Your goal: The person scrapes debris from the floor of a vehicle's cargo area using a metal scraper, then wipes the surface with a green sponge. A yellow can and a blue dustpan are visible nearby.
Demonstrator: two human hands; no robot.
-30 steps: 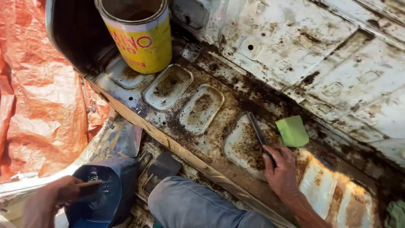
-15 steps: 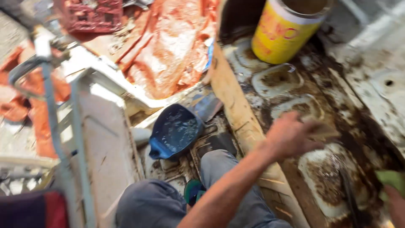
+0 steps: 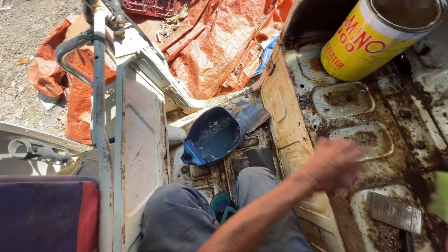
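The biggest thing here is the rusty metal floor of an old vehicle, white paint flaking, with shallow pressed dents full of brown rust. Beside it lies a crumpled orange tarp on the ground, and a white door frame stands near the person's knees.

A big yellow can stands tilted at the top of the floor, lid off. A blue plastic scoop lies down in the gap by the person's legs, well apart from both hands.

The left hand reaches across over the rusty floor. It is blurry, and I cannot tell if it is open or closed; it seems to hold nothing. The right hand is almost out of view at the right edge, so I cannot tell what it does. A flat metal scraper lies on the floor near a green pad.

The fast arm could bump the tilted can and spill it. The rusty edges could cut bare skin.
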